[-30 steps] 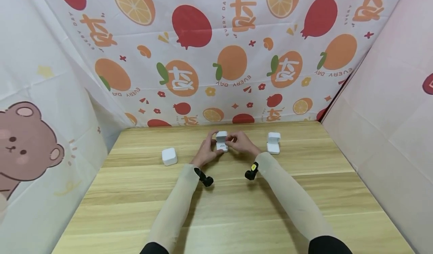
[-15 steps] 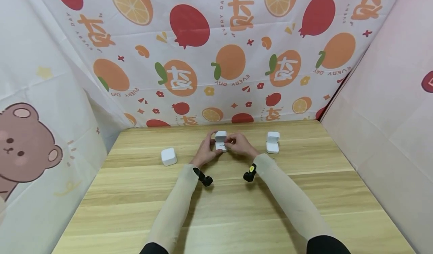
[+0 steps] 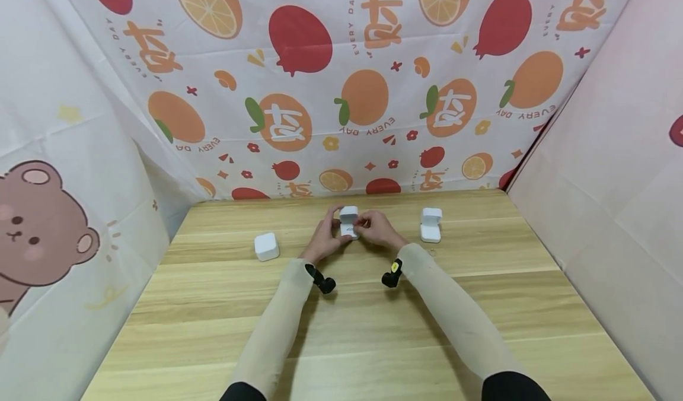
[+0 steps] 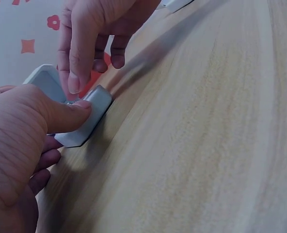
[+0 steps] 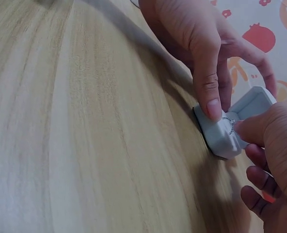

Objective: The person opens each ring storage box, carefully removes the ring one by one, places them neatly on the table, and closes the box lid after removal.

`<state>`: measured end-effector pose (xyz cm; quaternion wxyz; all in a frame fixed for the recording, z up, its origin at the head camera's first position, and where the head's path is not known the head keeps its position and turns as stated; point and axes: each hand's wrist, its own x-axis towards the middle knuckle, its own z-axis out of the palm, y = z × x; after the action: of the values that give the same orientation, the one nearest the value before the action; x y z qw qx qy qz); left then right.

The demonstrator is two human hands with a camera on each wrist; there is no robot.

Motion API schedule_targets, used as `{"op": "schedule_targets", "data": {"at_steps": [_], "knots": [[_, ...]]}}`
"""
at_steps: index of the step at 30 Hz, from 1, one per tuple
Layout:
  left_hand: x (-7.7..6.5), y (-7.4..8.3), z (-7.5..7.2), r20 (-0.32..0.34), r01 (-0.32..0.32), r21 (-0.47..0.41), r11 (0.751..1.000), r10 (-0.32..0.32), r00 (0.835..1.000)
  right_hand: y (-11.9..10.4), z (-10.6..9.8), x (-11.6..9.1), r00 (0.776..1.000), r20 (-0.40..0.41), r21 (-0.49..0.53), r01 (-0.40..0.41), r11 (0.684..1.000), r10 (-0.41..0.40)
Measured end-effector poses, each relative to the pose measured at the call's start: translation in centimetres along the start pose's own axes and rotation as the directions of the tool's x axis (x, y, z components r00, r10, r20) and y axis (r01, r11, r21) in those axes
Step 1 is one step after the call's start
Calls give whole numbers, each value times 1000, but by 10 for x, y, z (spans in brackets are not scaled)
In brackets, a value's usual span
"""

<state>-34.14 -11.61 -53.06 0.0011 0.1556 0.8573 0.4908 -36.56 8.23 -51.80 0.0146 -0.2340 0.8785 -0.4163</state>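
A white ring box stands with its lid raised at the far middle of the table. My left hand grips it from the left, thumb on the front of the base and fingers reaching behind. From the right, my right hand reaches into the box, its thumb and forefinger pinching at a ring. In the right wrist view this silver ring with small stones sits at the cushion, partly hidden by the right thumb. The left wrist view shows both hands meeting over the box base.
Another white ring box stands with its lid up on the right. In front of it lies a small ring, close to the right sleeve. A closed white box sits on the left. Fruit-printed cloth hangs behind the wooden table.
My right wrist has shifted slightly left, and the small ring in front of the right box has come into view past the sleeve. The left hand keeps its hold on the middle box.
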Motion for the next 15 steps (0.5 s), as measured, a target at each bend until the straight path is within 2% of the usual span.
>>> {"op": "schedule_targets", "data": {"at_steps": [15], "knots": [[-1,1,-1,0,-5,-12,1000,5,1000,0,4,1,1000,8,-41,7,999,-6]]}}
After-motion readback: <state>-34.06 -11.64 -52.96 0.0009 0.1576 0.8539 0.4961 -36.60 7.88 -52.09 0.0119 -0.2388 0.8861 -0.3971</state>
